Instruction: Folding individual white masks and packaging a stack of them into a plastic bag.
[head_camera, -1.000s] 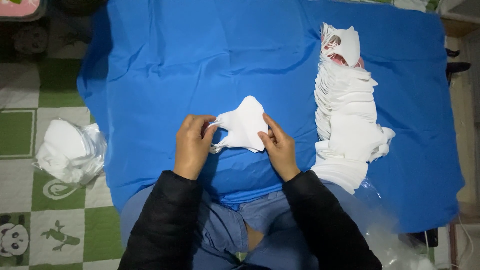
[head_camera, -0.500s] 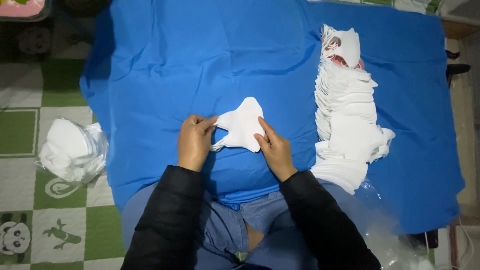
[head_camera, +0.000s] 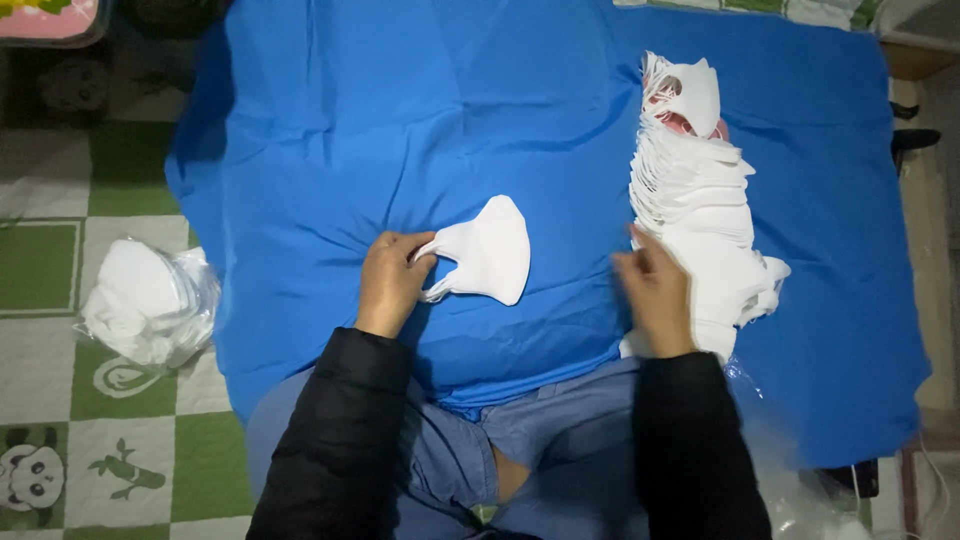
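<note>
A folded white face mask (head_camera: 487, 250) lies on the blue cloth (head_camera: 400, 120) in front of me. My left hand (head_camera: 390, 282) pinches its ear loops at the mask's left edge. My right hand (head_camera: 655, 290) is off to the right, fingers apart and a little blurred, touching the near end of a long overlapping row of white masks (head_camera: 700, 190). It holds nothing that I can see. Both arms wear black sleeves.
A clear plastic bag of white masks (head_camera: 148, 303) lies on the green and white checked mat (head_camera: 60, 380) at the left. More clear plastic (head_camera: 790, 470) sits by my right knee. A wooden edge (head_camera: 915, 60) shows at the far right.
My right hand has let go of the mask and moved right to the row of masks. The mask now lies folded, held only by my left hand.
</note>
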